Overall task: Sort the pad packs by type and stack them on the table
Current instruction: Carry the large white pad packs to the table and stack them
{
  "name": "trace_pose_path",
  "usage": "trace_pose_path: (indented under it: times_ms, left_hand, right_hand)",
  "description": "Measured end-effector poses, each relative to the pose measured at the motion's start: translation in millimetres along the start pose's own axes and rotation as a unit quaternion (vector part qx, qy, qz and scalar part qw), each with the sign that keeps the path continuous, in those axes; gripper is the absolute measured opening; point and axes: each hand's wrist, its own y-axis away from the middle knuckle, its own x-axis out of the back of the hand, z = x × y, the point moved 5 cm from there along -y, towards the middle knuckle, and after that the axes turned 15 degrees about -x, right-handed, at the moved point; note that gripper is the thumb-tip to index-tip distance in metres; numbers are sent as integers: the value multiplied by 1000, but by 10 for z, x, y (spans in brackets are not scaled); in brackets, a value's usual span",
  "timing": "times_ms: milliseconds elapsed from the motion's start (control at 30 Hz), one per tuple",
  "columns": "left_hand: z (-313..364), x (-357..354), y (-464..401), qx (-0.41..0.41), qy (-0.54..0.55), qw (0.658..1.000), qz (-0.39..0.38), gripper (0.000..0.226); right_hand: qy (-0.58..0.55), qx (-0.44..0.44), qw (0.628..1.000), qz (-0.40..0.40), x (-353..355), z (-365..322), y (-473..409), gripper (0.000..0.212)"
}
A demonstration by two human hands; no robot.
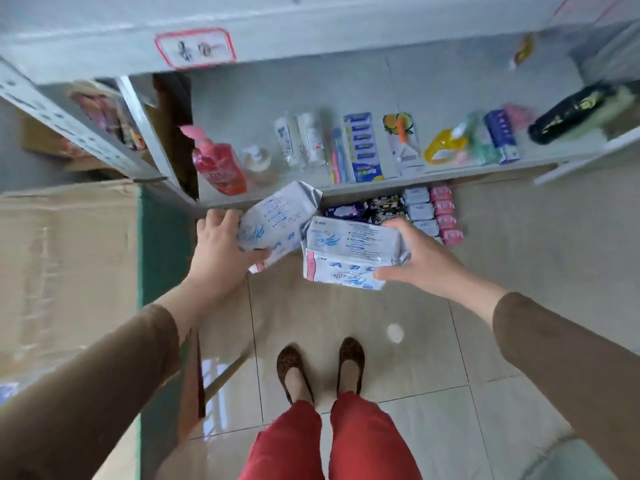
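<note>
Left hand (221, 251) and right hand (415, 258) each grip something.

Whites, blues and pinks on the packs, brown and red on the clothing.

At centre frame, white plastic pad pack with blue print (277, 220), beside white plastic pad pack with blue lettering and a pink edge strip (346, 251). Behind, at centre right, row of pink small packs (446, 216), white-and-blue small packs (417, 209), dark blue pack (344, 211), black patterned pack (386, 204). Upper centre, pink-red pump bottle (218, 168), yellow pouch (441, 147). Lower frame: brown sleeves (104, 382), red trousers (367, 441), brown spotted flat shoes (351, 358), beige glossy floor tiles (433, 348).
</note>
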Motion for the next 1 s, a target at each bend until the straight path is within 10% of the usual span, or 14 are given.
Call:
trace_pose_path:
  times_ms: [367,1000]
  left_hand:
    - [1400,2475,-212,-89,-40,992,85,83]
    - [1630,3506,-3421,-105,-89,979,153,72]
  right_hand:
    - [-40,86,987,131,2225,-1232,1209,69]
    - [-48,155,973,164,3782,-2537,-592,65]
